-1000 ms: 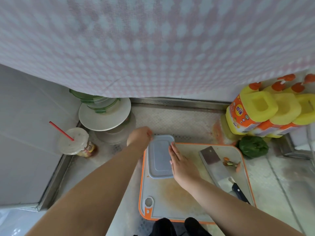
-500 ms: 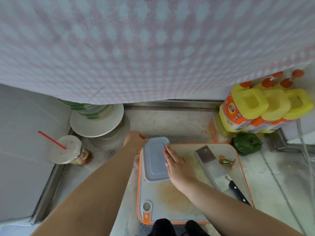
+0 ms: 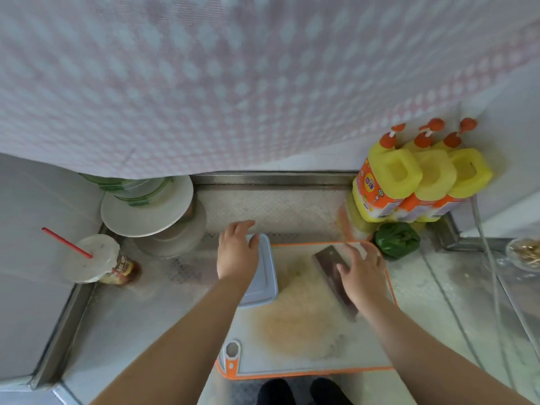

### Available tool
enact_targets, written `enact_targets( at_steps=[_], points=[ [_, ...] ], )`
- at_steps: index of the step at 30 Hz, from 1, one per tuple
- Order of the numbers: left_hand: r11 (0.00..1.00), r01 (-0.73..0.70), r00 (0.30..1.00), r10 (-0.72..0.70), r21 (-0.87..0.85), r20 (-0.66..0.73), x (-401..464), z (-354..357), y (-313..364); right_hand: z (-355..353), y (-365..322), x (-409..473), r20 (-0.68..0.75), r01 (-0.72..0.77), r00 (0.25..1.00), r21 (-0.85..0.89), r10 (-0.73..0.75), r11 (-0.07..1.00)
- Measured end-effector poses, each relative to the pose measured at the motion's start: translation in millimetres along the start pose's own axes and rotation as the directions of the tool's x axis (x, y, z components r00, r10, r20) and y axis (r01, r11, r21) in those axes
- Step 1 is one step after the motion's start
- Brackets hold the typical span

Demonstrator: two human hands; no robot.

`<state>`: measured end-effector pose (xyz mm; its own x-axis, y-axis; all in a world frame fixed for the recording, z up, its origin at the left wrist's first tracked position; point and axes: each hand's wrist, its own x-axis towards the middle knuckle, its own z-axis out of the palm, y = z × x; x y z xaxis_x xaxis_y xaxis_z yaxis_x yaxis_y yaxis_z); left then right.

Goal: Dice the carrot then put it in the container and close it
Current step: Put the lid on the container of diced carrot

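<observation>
The pale blue-grey rectangular plastic container [image 3: 263, 276], its matching lid seated flat on top, sits on the left edge of the white cutting board with an orange rim [image 3: 306, 346]; what is inside cannot be seen. The left hand [image 3: 237, 252] lies on the container's far left corner, fingers bent over the lid's edge and gripping it. The right hand [image 3: 362, 273] hovers with fingers spread and relaxed above the dark rectangular cleaver blade [image 3: 328, 258], grasping nothing; whether it touches the blade cannot be told. The cleaver lies flat on the board's right half, and the board's middle carries an orange stain.

The board rests on a textured stainless steel counter [image 3: 277, 209] with a raised back lip. At the left stand a white plate stacked on glass dishes [image 3: 146, 211] and a sealed plastic cup with a red straw [image 3: 90, 258]. At the right back corner are three yellow jugs with orange caps [image 3: 420, 182], and a green bell pepper [image 3: 397, 239] just in front of them. A pink-and-white dotted curtain [image 3: 233, 83] hangs over the back wall
</observation>
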<state>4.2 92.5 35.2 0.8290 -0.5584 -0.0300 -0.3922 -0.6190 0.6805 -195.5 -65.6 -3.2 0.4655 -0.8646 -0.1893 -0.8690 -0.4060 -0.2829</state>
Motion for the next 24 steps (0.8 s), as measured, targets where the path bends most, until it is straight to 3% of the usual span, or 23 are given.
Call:
enact_targets(
  at_steps=[2, 5, 8, 11, 13, 18, 24],
  points=[
    [0.994, 0.006, 0.998, 0.0, -0.111, 0.057, -14.1, 15.9, 19.2, -6.1, 18.9, 5.6, 0.121, 0.027, 0.993, -0.115, -0.013, 0.993],
    [0.968, 0.095, 0.986, -0.06, -0.232, 0.154, -34.7, 41.0, 40.2, -9.1, 29.6, 11.7, 0.104, 0.121, 0.99, -0.228, -0.099, 0.966],
    [0.935, 0.217, 0.95, -0.136, -0.281, 0.28, -56.3, 59.4, 52.0, -11.8, 38.4, 12.5, 0.059, 0.105, 0.994, -0.184, -0.096, 0.977],
    [0.939, 0.245, 0.921, -0.148, -0.241, 0.361, -73.0, 74.4, 57.4, -8.4, 53.0, 10.1, 0.168, 0.029, 0.986, -0.09, -0.014, 0.996],
    [0.942, 0.265, 0.896, -0.163, -0.204, 0.413, -80.8, 83.1, 60.9, -2.9, 61.3, 6.1, 0.226, 0.079, 0.972, -0.095, -0.056, 0.992],
    [0.898, 0.373, 0.862, -0.243, -0.233, 0.445, -90.3, 98.8, 69.9, 5.0, 62.1, 6.8, 0.208, 0.196, 0.965, -0.172, -0.159, 0.965],
    [0.745, 0.588, 0.748, -0.351, -0.316, 0.563, -90.7, 106.9, 72.4, 4.8, 67.7, 26.6, 0.193, 0.281, 0.949, -0.159, -0.249, 0.946]
  ],
)
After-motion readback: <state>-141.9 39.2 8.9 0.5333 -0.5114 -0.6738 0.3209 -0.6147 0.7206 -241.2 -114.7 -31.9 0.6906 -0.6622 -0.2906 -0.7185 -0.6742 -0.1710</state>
